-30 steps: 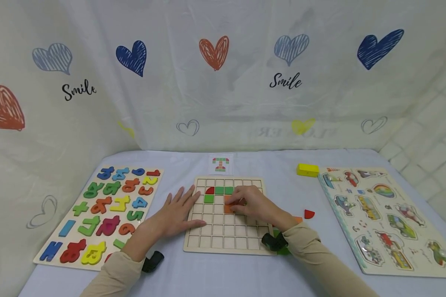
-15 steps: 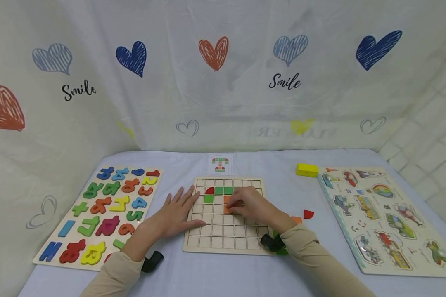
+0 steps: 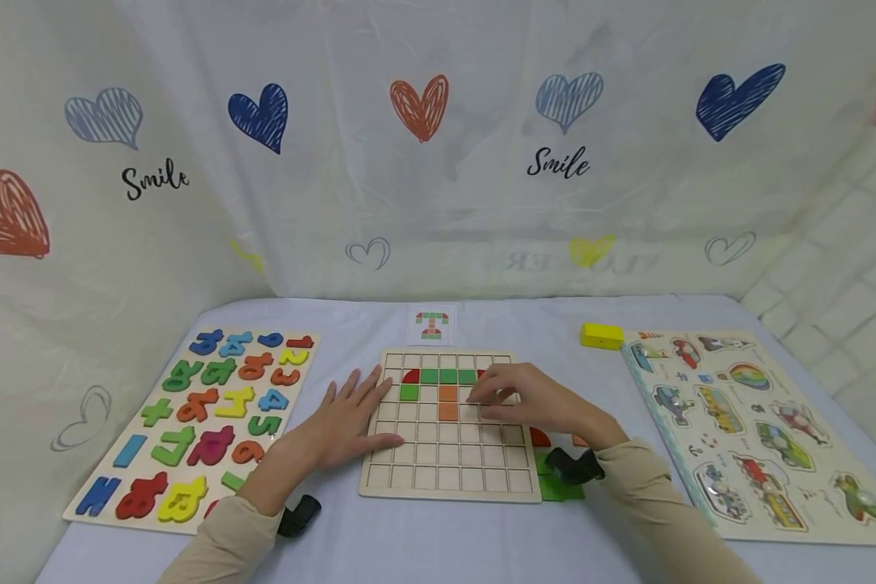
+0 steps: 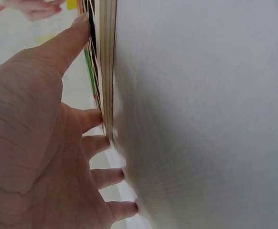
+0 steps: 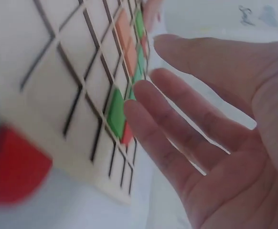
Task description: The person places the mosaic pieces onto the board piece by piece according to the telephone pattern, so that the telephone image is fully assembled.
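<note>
My right hand (image 3: 536,401) has let go of the orange squares (image 3: 448,402), now seated mid grid board (image 3: 448,478), fingers open over the top-row red piece (image 3: 483,375); left hand (image 3: 346,422) flat, steadying the board's edge.

Backdrop cloth (image 3: 438,162): word "Smile" in black script, twice, at left (image 3: 155,180) and right of centre (image 3: 558,163). Faint mirrored lettering low on the cloth (image 3: 577,261), not legible.

Number puzzle board (image 3: 193,422): coloured digits and signs, seen upside down; 1, 2, 3, 4, 5 and 6 readable.
</note>
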Tool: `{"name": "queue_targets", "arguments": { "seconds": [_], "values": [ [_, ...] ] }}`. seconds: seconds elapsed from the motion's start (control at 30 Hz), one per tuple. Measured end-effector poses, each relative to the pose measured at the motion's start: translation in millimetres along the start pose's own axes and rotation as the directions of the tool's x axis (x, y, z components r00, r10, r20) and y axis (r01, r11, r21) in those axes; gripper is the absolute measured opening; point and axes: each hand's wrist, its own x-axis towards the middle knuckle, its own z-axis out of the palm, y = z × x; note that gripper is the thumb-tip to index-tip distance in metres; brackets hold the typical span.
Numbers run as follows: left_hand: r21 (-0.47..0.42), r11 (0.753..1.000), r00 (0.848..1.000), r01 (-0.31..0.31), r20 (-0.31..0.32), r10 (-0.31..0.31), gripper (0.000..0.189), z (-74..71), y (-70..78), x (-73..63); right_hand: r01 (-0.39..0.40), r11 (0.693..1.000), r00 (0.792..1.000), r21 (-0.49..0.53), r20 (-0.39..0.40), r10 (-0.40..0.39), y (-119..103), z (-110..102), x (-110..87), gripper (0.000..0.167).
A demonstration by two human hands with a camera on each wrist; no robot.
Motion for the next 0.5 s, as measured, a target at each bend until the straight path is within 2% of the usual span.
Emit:
{"name": "queue_targets", "arguments": {
  "seconds": [0.3, 0.5],
  "values": [
    [0.004, 1.000, 1.000, 0.011, -0.002, -0.011, 0.100, 2.1, -1.5, -0.8, -0.129, 0.991, 0.985, -0.025, 0.110, 0.131, 9.1, -36.3, -46.4, 0.020],
    [-0.001, 1.000, 1.000, 0.002, -0.006, -0.002, 0.099, 2.7, -1.1, 0.2, -0.183, 0.982, 0.978, -0.048, 0.093, 0.187, 17.3, -49.9, -79.7, 0.022]
  ]
}}
